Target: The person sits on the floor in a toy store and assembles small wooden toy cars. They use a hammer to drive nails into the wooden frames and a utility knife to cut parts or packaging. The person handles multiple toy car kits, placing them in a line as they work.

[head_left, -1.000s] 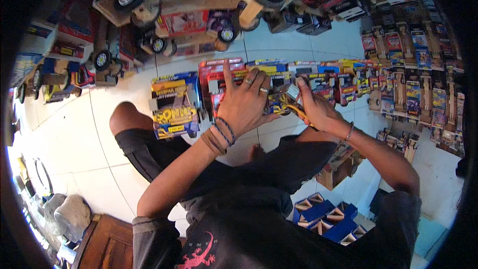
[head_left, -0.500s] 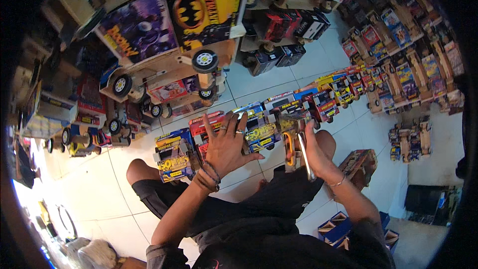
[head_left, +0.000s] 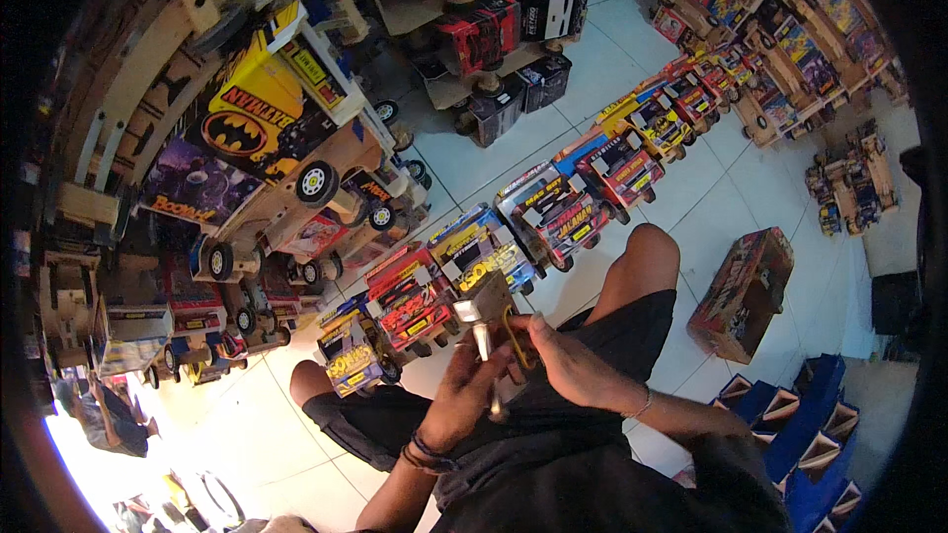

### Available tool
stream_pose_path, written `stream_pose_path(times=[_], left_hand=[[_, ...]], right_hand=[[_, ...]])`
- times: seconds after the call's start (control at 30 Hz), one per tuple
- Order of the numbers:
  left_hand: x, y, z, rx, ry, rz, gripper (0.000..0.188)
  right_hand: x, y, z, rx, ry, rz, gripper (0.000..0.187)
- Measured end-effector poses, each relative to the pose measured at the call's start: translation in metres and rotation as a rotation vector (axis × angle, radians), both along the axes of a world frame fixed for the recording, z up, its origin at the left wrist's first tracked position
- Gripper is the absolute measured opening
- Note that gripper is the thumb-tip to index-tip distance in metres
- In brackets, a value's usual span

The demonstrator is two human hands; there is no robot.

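My left hand [head_left: 459,397] is closed around a hammer [head_left: 481,338], its shiny metal head up and its handle running down toward my lap. Beside it, my right hand [head_left: 585,367] is closed at a tool with a yellow looped handle [head_left: 515,338]. A flat greyish-brown piece rises from that tool; its exact kind is not clear. Both hands are close together over my dark shorts. Just beyond them stands a row of wooden toy trucks, among them a red one [head_left: 410,298], a yellow-and-blue one [head_left: 482,249] and a dark one [head_left: 561,215].
Larger toy trucks [head_left: 262,128] are stacked at the left. More small trucks [head_left: 790,59] are piled at the far right. An open wooden truck box [head_left: 743,294] lies on the tiled floor by my right knee, with blue wooden parts [head_left: 800,424] nearer.
My left hand has drawn back from the trucks and now holds the hammer. My right hand has moved left and lower, beside it. The view has shifted, bringing more of the right side in.
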State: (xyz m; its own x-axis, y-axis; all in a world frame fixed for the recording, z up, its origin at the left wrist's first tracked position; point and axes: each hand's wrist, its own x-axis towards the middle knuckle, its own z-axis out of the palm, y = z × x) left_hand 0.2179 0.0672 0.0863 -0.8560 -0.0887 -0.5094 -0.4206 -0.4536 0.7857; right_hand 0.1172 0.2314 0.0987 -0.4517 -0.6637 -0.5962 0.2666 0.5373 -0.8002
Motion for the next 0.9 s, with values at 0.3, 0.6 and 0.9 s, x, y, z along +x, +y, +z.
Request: stream_pose_path(times=[0.3, 0.6, 0.9], left_hand=[[-0.02, -0.034, 0.04, -0.582, -0.091, -0.17, 0.033], [-0.074, -0.053, 0.032, -1.053, -0.097, -0.625, 0.041], [-0.1, -0.048, 0.031, -1.1, -0.126, -0.68, 0.037]], right_hand=[[-0.136, 0.025, 0.002, 0.064, 1.174, 0.466, 0.066], [-0.151, -0.009, -0.068, -0.17, 1.301, 0.6, 0.112], [-0.153, -0.01, -0.069, -0.161, 1.258, 0.608, 0.107]])
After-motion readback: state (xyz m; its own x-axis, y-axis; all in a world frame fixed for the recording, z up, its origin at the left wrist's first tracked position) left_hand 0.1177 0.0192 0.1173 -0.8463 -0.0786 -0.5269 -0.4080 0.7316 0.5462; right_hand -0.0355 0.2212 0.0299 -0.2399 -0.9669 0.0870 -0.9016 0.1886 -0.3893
